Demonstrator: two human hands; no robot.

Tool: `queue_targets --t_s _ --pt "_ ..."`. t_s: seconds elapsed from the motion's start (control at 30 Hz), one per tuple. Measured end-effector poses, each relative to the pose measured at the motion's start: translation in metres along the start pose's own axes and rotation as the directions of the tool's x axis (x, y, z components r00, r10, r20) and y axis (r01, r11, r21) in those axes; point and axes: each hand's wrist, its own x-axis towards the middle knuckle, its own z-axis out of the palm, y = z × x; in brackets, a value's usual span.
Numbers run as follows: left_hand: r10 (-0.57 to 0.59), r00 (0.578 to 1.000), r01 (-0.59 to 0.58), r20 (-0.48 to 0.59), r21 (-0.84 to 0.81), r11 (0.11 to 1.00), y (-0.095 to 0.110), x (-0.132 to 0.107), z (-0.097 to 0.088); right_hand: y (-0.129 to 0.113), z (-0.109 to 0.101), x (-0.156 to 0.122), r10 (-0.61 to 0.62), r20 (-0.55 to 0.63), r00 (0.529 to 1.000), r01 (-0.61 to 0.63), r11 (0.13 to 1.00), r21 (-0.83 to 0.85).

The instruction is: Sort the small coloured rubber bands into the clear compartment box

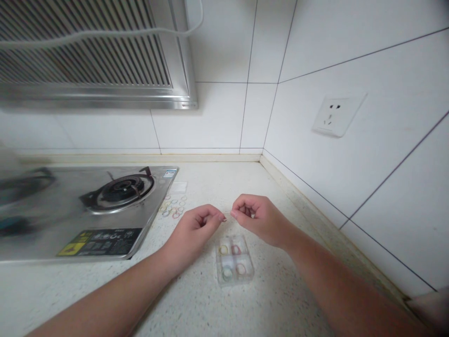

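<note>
My left hand [196,229] is closed in a pinch, with a small reddish hair tie [225,218] showing at the fingertips. Close by on the right, my right hand [257,217] also pinches thumb against finger; whatever is between them is too small to make out. A gap separates the two sets of fingertips. Just below the hands, a clear plastic compartment box [234,282] lies on the counter. Its compartments hold a yellow hair tie [223,249], a red one, a greenish one and an orange-pink one. Left of my left hand, several loose coloured hair ties [176,211] are spread out.
A steel gas stove [147,220] with a black burner [122,188] takes up the left side. Near its corner lies a small clear, flat piece [177,188]. Above hangs a range hood [185,70] with a white cable. Tiled walls and a socket [338,114] border the counter.
</note>
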Motion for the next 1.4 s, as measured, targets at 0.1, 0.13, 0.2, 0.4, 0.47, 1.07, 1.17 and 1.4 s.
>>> queue_targets --t_s 0.1,0.13,0.2,0.4,0.47,1.07,1.17,1.4 --pt "0.021 1.000 -0.021 0.003 -0.001 1.000 -0.003 0.000 -0.001 0.000 0.000 -0.001 0.008 0.014 1.000 -0.008 1.000 0.024" --pt "0.024 1.000 -0.024 0.002 -0.002 1.000 -0.004 0.000 -0.001 0.000 0.000 -0.001 0.008 0.021 1.000 -0.009 0.999 0.033" --pt "0.028 1.000 -0.028 -0.002 -0.002 1.000 -0.005 0.000 -0.001 0.000 -0.001 -0.001 0.003 0.028 1.000 -0.005 0.999 0.047" --pt "0.043 0.999 -0.044 -0.017 -0.014 0.999 -0.003 0.000 -0.001 0.000 -0.002 -0.002 -0.013 0.041 0.999 0.010 0.997 0.076" --pt "0.042 0.999 -0.042 -0.019 -0.010 0.999 -0.001 -0.001 0.000 0.000 -0.002 -0.002 -0.012 0.047 0.999 0.008 0.996 0.089" --pt "0.011 1.000 -0.011 0.008 -0.012 1.000 0.006 -0.003 -0.002 -0.005 -0.014 -0.004 0.027 0.169 0.985 -0.041 0.996 0.082" --pt "-0.011 1.000 0.011 0.001 -0.021 1.000 0.003 -0.002 -0.005 -0.010 -0.024 -0.006 0.085 0.272 0.958 -0.085 0.996 -0.012" --pt "0.001 1.000 -0.001 -0.002 0.044 0.999 0.000 0.000 -0.007 -0.016 -0.026 -0.012 0.285 0.554 0.782 -0.101 0.935 -0.339"
